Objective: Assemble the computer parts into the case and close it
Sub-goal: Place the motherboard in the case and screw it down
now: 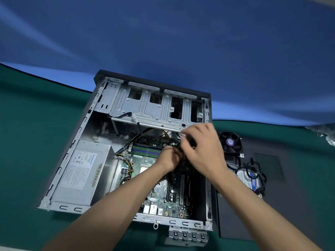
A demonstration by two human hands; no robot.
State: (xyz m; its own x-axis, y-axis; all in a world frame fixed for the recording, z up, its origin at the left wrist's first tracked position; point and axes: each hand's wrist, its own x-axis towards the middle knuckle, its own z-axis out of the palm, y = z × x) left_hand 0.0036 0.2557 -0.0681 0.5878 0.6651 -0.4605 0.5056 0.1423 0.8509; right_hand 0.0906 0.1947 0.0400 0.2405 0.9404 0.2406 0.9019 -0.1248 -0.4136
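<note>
The open computer case [87,124] lies flat on the green table, its motherboard [159,192] facing up. Both hands reach into its upper right area, just below the silver drive cage [154,107]. My left hand [168,159] has its fingers curled round a dark part that is blurred and mostly hidden. My right hand [204,147] hovers just above and to the right, its fingertips pinching something small and pale near the cage's edge. The two hands nearly touch. A silver power supply [81,173] sits in the case's left half.
Right of the case lie a black fan [230,142], a hard drive [247,178] tangled in black cables [259,171], and the dark side panel [272,201]. A grey metal bracket [186,236] sticks out at the case's near edge. A blue backdrop rises behind the table.
</note>
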